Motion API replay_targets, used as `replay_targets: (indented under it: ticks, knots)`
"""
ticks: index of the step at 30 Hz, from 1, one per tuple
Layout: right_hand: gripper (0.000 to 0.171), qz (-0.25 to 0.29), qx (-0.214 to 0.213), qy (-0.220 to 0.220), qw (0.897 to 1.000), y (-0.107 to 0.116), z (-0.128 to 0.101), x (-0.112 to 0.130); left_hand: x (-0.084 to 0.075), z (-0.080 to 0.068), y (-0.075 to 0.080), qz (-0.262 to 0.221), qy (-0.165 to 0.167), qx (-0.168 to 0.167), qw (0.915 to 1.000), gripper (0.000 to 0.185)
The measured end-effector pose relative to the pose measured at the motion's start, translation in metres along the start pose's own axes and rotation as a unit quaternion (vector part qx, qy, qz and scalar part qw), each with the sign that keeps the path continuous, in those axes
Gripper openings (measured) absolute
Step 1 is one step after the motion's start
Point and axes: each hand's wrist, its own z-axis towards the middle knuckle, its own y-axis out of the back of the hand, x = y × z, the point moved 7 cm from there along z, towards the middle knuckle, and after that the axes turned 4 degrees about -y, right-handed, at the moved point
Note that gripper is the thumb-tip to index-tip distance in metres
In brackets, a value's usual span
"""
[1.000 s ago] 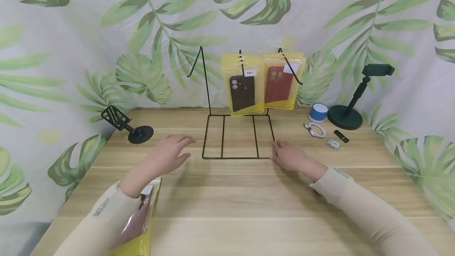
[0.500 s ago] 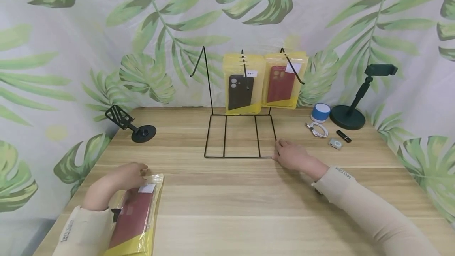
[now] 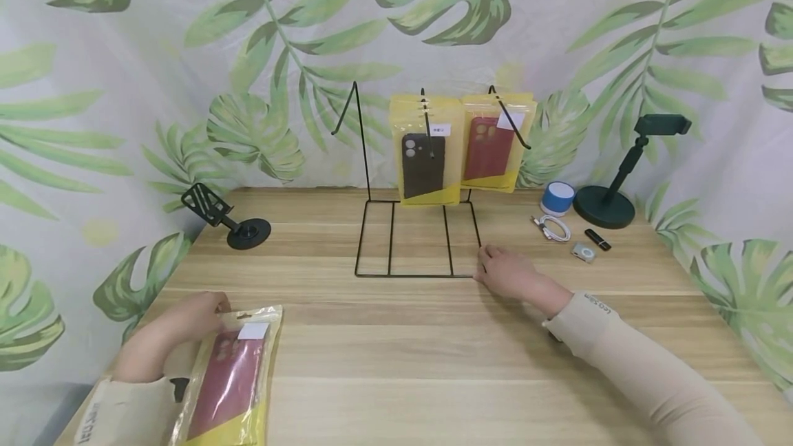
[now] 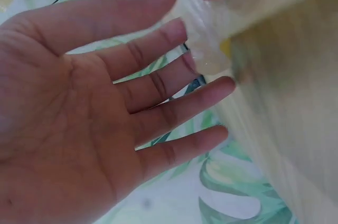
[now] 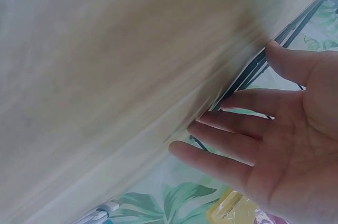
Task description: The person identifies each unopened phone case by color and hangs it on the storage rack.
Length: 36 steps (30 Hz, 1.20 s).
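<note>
From the head view, a packet (image 3: 230, 378) with a red phone case in a clear and yellow bag lies flat at the near left corner of the table (image 3: 434, 356). The left hand (image 3: 176, 327) rests at the packet's upper left edge, its fingertips touching the top corner. The right hand (image 3: 509, 272) lies well apart from the packet, at the near right corner of the wire rack (image 3: 416, 239), fingers relaxed and touching the base frame. Two more packets (image 3: 461, 146) hang on the rack's hooks. A stand (image 3: 223, 215) sits far left; a speaker (image 3: 556, 197), a cable (image 3: 551, 227) and a taller stand (image 3: 619, 177) sit far right.

At the left wrist, the left hand (image 4: 95, 113) is spread, fingers straight, and the tips of the upper fingers (image 4: 166, 34) touch the packet's clear edge (image 4: 203, 49). No finger curls round it.

At the right wrist, the right hand (image 5: 274, 139) is open with fingers straight; the thumb and forefinger meet the rack's black wire (image 5: 253, 68) against the table.
</note>
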Motion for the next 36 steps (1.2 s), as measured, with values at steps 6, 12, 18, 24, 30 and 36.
replay_targets:
  ticks: [6,12,18,24,30,36]
  knots:
    - [0.061,0.012,0.001,-0.006,1.0,-0.002,0.001,-0.002,0.004,-0.002,0.001,0.025,-0.012,-0.039,0.9989,0.008]
    - [0.061,0.011,0.002,-0.007,1.0,-0.004,0.002,-0.004,0.006,-0.001,0.0,0.024,-0.01,-0.053,0.9983,0.009]
    - [0.061,0.013,0.005,-0.008,1.0,-0.005,0.003,-0.004,-0.001,-0.001,0.001,-0.01,-0.018,-0.083,0.9963,0.005]
    - [0.061,0.011,0.005,-0.004,1.0,-0.003,0.002,-0.002,-0.029,0.0,0.009,-0.068,-0.055,-0.133,0.9873,0.004]
    - [0.061,0.013,0.005,-0.008,1.0,-0.004,0.002,-0.003,-0.063,0.001,0.023,-0.101,-0.089,-0.172,0.9759,0.005]
    - [0.062,0.025,0.009,-0.017,1.0,-0.006,0.004,-0.005,-0.096,0.004,0.034,-0.103,-0.109,-0.222,0.9634,0.005]
